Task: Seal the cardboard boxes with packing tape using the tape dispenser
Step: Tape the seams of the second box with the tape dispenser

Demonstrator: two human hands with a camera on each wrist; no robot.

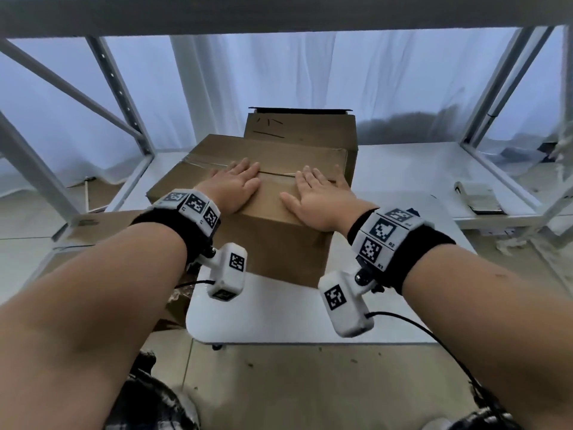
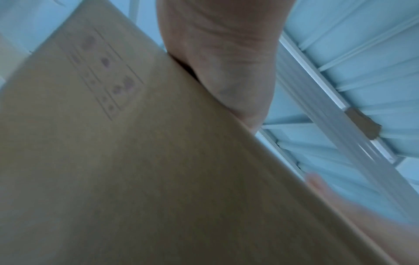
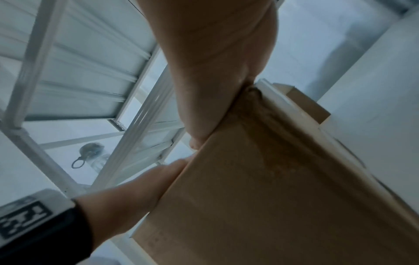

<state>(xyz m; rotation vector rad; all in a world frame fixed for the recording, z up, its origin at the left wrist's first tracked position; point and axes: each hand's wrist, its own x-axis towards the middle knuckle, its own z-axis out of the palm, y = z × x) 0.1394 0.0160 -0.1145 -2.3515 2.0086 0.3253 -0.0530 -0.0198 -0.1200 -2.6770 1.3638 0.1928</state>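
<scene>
Two boxes stand on the white table: the near box under both palms, and a second box just beyond the fingertips, touching the first. Two hands lie flat on the near box's top, fingers straight and slightly spread, holding nothing. The left hand and right hand sit side by side, fingertips reaching the seam between the flaps. Both forearms stretch forward.

A brown rectangular cardboard box is sitting upright on the table, flaps closed, clear tape lying along its top seam.
</scene>
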